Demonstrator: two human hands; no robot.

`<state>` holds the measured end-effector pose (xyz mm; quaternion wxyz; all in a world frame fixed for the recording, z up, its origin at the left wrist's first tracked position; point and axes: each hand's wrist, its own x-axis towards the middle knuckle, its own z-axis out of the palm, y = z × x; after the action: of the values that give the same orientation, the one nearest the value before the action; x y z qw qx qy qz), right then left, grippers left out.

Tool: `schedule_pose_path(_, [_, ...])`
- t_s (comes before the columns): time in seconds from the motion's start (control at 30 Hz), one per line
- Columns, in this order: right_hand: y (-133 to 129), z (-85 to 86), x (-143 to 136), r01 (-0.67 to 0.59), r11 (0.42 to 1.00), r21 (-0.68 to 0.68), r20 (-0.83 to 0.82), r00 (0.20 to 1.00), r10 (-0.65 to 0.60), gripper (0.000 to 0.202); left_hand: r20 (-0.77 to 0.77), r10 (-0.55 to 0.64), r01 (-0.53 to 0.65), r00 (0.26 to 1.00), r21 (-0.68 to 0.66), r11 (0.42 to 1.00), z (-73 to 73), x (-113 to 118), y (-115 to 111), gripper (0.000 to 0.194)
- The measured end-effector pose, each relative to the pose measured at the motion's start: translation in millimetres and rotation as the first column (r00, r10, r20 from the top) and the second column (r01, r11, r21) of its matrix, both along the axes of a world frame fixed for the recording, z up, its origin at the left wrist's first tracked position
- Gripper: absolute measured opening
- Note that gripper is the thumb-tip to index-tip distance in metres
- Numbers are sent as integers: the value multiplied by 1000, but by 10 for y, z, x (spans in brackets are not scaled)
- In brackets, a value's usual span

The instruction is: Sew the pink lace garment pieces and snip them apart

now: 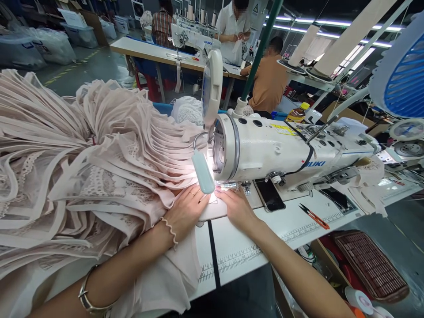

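While left hand (185, 207) and right hand (237, 206) extend fingers (196, 194), hold unclear | white ruled table (228, 243): phone (272, 198), orange-handled snips (314, 216) | co-workers (270, 84) beyond

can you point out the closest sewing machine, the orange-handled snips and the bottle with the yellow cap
Closest sewing machine (260, 148): head view, on the white casing of its arm.
Orange-handled snips (313, 215): head view, on the handle.
Bottle (297, 115): head view, on its body below the yellow cap.

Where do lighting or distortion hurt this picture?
Head view: the small lamp glares white between the left hand and right hand, washing out detail; head view: ceiling lights look overexposed; head view: the fan near the right edge seems stretched.
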<state>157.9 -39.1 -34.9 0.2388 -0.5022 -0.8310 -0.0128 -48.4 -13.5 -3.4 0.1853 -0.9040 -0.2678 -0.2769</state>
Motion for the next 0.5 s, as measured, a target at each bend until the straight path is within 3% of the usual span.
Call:
schedule_pose_path(0.17, [-24,31,-10,0,997,79,13,1000,-1,57,-49,-20,20,999,-11,1000,-23,6,33,25])
schedule_pose_path(0.37, [-55,54,-38,17,992,122,-1,1000,-17,48,-27,92,-96,995,-207,974,-139,27,115,26])
schedule_pose_path(0.5, [-85,53,-52,12,977,212,47,999,-22,27,33,-38,46,999,-285,958,-103,-14,102,26])
